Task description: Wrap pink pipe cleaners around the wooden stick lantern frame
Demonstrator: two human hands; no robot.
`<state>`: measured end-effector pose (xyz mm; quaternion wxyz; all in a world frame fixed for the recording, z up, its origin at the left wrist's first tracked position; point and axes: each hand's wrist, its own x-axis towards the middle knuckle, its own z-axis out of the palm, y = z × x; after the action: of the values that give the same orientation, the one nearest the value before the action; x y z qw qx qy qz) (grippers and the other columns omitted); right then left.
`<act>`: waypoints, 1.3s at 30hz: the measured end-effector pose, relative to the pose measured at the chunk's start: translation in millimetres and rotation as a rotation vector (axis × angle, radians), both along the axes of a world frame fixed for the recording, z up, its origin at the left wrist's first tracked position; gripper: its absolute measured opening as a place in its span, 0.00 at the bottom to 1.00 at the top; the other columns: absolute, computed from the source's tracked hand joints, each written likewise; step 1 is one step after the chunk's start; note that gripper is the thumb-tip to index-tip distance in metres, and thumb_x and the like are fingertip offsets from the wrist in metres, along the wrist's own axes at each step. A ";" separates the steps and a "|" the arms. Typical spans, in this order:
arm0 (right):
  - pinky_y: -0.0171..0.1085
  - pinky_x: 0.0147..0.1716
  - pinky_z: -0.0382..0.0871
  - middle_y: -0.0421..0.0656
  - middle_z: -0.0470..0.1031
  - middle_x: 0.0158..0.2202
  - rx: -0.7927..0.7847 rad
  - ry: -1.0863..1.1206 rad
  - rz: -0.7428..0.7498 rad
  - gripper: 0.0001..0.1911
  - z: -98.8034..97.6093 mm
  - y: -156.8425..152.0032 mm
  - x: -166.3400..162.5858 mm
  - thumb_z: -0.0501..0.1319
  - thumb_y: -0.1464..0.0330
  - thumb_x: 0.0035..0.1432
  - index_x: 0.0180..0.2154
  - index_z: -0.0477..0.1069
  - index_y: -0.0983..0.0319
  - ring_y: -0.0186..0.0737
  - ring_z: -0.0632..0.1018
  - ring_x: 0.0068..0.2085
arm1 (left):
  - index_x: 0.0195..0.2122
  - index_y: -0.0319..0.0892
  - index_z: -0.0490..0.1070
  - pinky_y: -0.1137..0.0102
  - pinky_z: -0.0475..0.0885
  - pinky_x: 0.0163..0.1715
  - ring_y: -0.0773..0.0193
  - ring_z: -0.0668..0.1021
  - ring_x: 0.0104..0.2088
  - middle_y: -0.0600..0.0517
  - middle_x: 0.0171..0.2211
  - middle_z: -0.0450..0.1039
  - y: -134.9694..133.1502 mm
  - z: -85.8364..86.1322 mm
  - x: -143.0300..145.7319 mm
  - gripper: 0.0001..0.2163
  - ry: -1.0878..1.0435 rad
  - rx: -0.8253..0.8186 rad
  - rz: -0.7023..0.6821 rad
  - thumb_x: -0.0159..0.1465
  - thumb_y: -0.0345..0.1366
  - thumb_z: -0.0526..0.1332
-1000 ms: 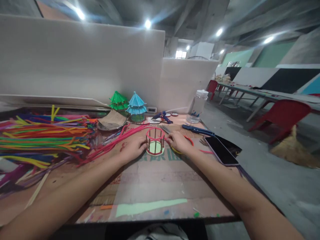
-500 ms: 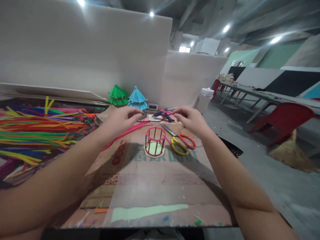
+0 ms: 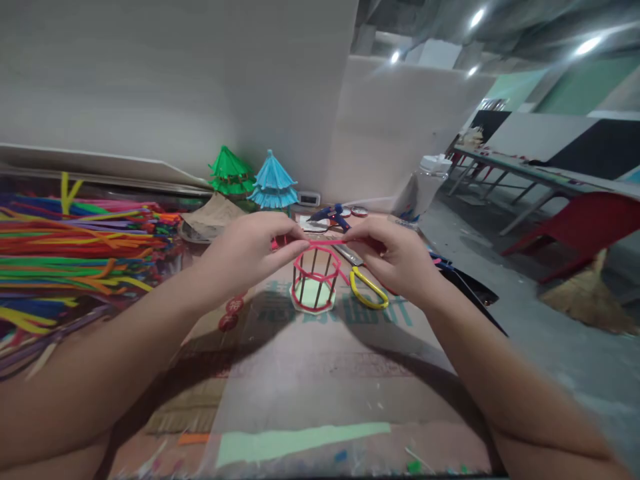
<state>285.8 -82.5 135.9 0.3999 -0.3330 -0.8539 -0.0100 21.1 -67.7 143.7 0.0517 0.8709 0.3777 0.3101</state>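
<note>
A red pipe cleaner is stretched level between my two hands. My left hand pinches one end, and my right hand pinches the other. Just below it stands a small cage-like frame, with red rings, dark upright sticks and a pale green base; whether the pipe cleaner touches its top ring I cannot tell. Beside the frame, partly under my right hand, lie scissors with a yellow handle loop showing. Behind my hands rests a dark blue glue gun.
Bundles of coloured pipe cleaners fill the left side. Green and blue tiered paper-like roofs stand at the back. A clear white-lidded container is at the back right. A pale green strip lies near the cardboard's front edge.
My hands have come closer together and lower, and both now grip the red pipe cleaner above the frame. The view has shifted, and my right hand now covers part of the scissors.
</note>
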 end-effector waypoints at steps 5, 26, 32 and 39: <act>0.35 0.32 0.68 0.42 0.81 0.35 0.032 -0.024 -0.016 0.08 -10.1 2.4 -6.1 0.62 0.75 0.65 0.41 0.79 0.60 0.37 0.77 0.33 | 0.37 0.43 0.79 0.69 0.67 0.35 0.62 0.78 0.34 0.52 0.34 0.80 4.5 -6.1 -0.2 0.15 -0.077 -0.092 -0.006 0.69 0.48 0.60; 0.39 0.37 0.68 0.44 0.76 0.38 0.027 -0.097 -0.005 0.10 -26.6 11.2 -13.8 0.60 0.72 0.70 0.43 0.81 0.57 0.41 0.75 0.38 | 0.36 0.45 0.82 0.69 0.71 0.41 0.60 0.80 0.40 0.51 0.38 0.81 24.0 -8.9 -3.4 0.14 -0.024 -0.326 -0.080 0.63 0.49 0.64; 0.39 0.38 0.69 0.44 0.75 0.39 -0.007 -0.112 0.023 0.16 -25.1 12.8 -9.8 0.57 0.75 0.70 0.48 0.81 0.56 0.41 0.75 0.39 | 0.34 0.43 0.80 0.69 0.70 0.38 0.60 0.79 0.37 0.50 0.36 0.80 22.2 -8.2 -3.6 0.16 0.029 -0.316 -0.075 0.66 0.49 0.60; 0.40 0.40 0.69 0.44 0.74 0.39 -0.057 -0.099 0.018 0.17 -26.9 16.5 -6.1 0.57 0.76 0.69 0.47 0.82 0.55 0.42 0.75 0.40 | 0.48 0.47 0.82 0.69 0.72 0.37 0.58 0.82 0.38 0.50 0.40 0.84 47.5 -16.3 -21.0 0.18 0.147 -0.586 -0.020 0.65 0.47 0.58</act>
<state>279.7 -66.0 109.1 0.3478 -0.3355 -0.8755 0.0015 0.2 -20.2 127.4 0.2763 0.8427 0.4453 0.1234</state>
